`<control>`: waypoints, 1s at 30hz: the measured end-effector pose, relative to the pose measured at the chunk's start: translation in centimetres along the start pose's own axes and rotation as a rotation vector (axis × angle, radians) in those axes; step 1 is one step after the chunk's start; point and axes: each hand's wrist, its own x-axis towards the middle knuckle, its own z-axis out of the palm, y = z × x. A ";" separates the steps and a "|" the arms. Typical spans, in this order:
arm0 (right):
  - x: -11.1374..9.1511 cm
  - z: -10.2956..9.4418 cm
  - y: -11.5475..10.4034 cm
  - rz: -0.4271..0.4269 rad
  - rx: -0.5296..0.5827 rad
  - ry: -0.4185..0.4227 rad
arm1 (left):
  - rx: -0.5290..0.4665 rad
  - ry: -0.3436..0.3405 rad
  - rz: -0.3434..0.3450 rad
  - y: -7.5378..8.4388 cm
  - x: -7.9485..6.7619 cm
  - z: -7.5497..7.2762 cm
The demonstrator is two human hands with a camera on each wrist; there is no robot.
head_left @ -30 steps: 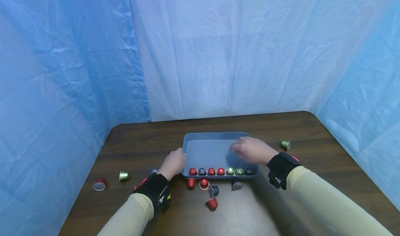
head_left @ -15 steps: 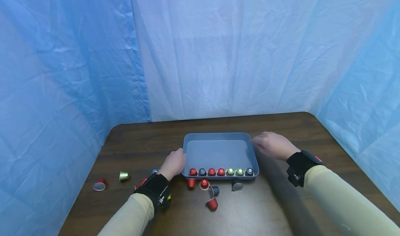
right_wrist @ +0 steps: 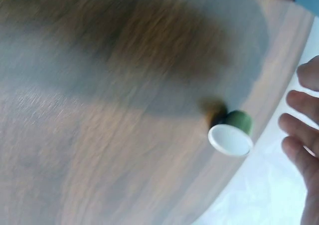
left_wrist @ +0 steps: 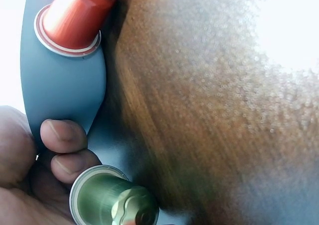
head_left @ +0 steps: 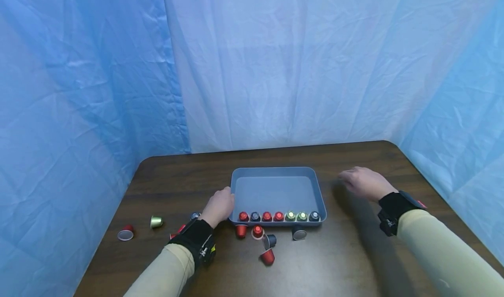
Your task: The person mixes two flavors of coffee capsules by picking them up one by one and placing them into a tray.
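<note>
My left hand (head_left: 218,205) grips the left wall of a blue-grey tray (head_left: 271,171). In the left wrist view, curled fingers (left_wrist: 65,135) lie against the wall. A green coffee capsule (left_wrist: 104,200) sits against them; I cannot tell whether it is held. My right hand (head_left: 366,183) is over the table, right of the tray. The right wrist view shows its fingers (right_wrist: 299,130) loosely extended, with nothing between them. A green capsule (right_wrist: 232,137) lies on its side near them, hidden in the head view. Along the tray's front wall stands a row of red, dark blue and green capsules (head_left: 278,216).
Before the tray lie a red capsule (head_left: 267,256), a dark capsule (head_left: 270,241), another dark capsule (head_left: 299,232) and more red ones. On the left are a green capsule (head_left: 155,221) and a red capsule (head_left: 125,232). Blue curtains (head_left: 287,69) surround the wooden table (head_left: 189,170).
From above the tray, my right hand has moved rightward past its right wall. It now hides the green capsule on that side. My left hand has stayed at the tray wall.
</note>
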 end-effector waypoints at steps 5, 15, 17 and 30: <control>-0.6 0.1 0.8 0.042 -0.021 -0.013 | -0.001 0.000 -0.001 0.1 0.0 -0.1; -1.4 0.5 1.3 0.154 -0.029 -0.110 | -0.008 -0.005 -0.013 0.1 0.1 0.1; -1.5 0.6 1.5 0.172 -0.021 -0.127 | -0.005 -0.002 -0.005 0.0 0.0 0.1; -1.6 1.8 1.9 0.255 0.031 -0.184 | 0.004 0.007 0.004 0.0 0.2 0.2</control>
